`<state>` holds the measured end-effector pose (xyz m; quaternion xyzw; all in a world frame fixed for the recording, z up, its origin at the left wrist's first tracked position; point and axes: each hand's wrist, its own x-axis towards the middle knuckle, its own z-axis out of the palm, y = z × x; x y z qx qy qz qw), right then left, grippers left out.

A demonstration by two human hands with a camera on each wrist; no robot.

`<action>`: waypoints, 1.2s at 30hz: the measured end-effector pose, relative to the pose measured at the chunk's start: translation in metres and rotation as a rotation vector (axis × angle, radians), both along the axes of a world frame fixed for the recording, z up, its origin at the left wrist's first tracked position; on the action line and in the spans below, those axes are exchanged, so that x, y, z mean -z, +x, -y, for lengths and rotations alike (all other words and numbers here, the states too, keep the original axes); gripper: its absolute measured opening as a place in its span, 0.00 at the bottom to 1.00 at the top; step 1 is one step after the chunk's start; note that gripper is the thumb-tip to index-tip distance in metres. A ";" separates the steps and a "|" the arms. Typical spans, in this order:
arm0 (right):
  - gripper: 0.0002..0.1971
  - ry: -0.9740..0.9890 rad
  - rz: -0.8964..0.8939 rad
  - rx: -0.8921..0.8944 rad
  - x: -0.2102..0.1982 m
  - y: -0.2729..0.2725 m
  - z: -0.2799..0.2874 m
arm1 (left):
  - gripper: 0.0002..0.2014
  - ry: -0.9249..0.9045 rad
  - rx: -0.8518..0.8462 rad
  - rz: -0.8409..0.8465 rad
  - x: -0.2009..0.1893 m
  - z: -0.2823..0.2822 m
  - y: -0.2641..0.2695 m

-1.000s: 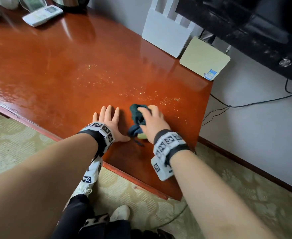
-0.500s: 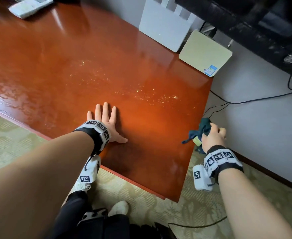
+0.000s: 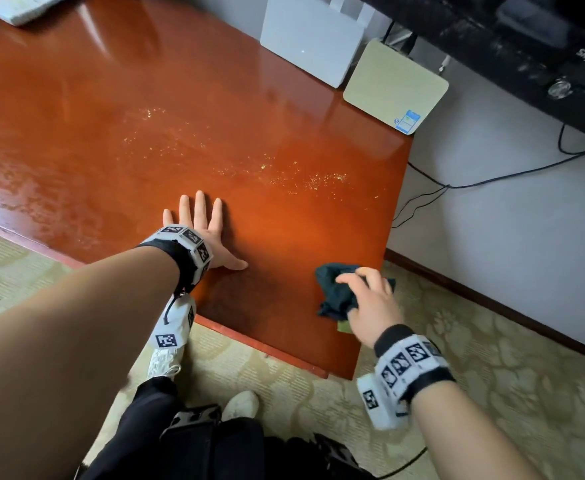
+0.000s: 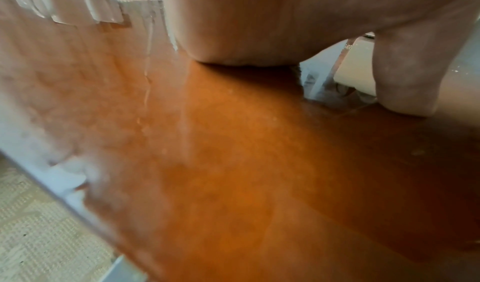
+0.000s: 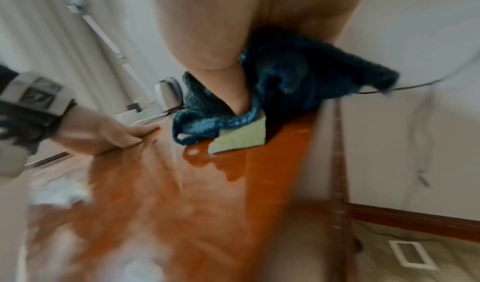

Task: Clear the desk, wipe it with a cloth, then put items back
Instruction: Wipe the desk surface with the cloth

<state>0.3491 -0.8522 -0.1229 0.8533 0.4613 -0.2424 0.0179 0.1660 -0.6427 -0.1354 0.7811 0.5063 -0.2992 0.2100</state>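
Two hands work: our left hand (image 3: pixel 204 233) lies flat, fingers spread, bracing the tabletop (image 3: pixel 145 140); our right hand (image 3: pixel 370 303) grips the cloth (image 3: pixel 334 289) at five o'clock, best pressed flat, overlapping strokes.

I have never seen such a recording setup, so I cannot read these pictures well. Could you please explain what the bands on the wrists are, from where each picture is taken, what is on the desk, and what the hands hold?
No machine here: a person works with bare hands. The patterned bands carry small cameras. The wide picture comes from a camera on the head; the two close, blurry ones look along each hand from the wrists.

The left hand lies flat on the red-brown desk, fingers straight. The right hand grips a dark blue cloth near the desk's right edge; the right wrist view shows a pale green layer under the cloth.

At the back stand a white router and a beige box; a white remote lies far left.
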 end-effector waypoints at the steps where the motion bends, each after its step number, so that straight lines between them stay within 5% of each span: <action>1: 0.27 -0.027 0.012 0.055 -0.003 0.008 0.011 | 0.62 0.003 0.002 0.002 -0.001 0.001 0.000; 4: 0.25 0.017 0.032 0.243 -0.016 0.027 0.029 | 0.62 0.022 0.001 0.025 0.000 0.002 -0.001; 7: 0.23 0.261 0.048 0.311 -0.025 0.017 0.024 | 0.62 0.048 0.000 0.055 0.001 0.005 -0.003; 10: 0.24 0.349 -0.031 0.117 -0.024 -0.022 0.002 | 0.61 0.060 0.005 0.070 0.002 0.005 -0.005; 13: 0.25 0.161 -0.079 -0.135 -0.010 -0.059 -0.005 | 0.61 0.070 0.007 0.093 0.003 0.006 -0.007; 16: 0.25 0.083 -0.013 -0.136 -0.002 -0.062 0.017 | 0.60 0.074 0.017 0.107 0.005 0.007 -0.010; 21: 0.19 -0.005 -0.021 0.214 -0.012 -0.018 0.060 | 0.60 0.086 0.026 0.114 0.005 0.008 -0.010; 25: 0.19 0.320 -0.155 0.519 -0.032 0.001 0.054 | 0.59 0.087 0.041 0.107 0.004 0.007 -0.011; 31: 0.24 0.716 -0.825 0.865 -0.044 -0.014 -0.007 | 0.59 0.094 0.061 0.108 0.006 0.005 -0.013; 33: 0.25 0.598 -0.740 0.794 -0.037 -0.018 -0.016 | 0.59 0.093 0.069 0.106 0.007 0.004 -0.014; 36: 0.27 0.288 -0.170 0.561 -0.029 -0.021 -0.008 | 0.59 0.095 0.071 0.105 0.007 0.004 -0.014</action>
